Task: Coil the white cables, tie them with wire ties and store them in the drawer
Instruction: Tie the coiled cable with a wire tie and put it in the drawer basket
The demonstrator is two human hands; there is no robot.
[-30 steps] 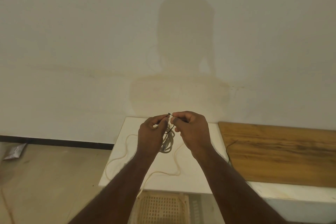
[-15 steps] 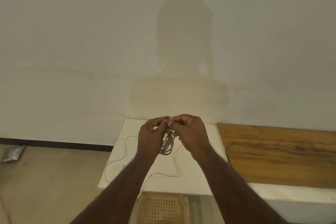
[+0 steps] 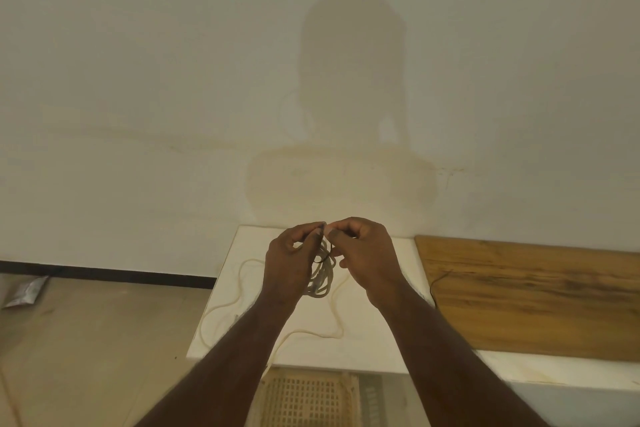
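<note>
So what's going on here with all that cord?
A person is bundling a coiled white cable, holding it up over a white tabletop. The left hand and right hand each pinch an end of a thin dark wire tie wrapped round the coil, apparently twisting it closed. Another loose white cable lies uncoiled on the tabletop, beside a brown wooden board.

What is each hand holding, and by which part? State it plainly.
Left hand and right hand each pinch an end of the dark wire tie wrapped round the coiled white cable, near its top.
</note>
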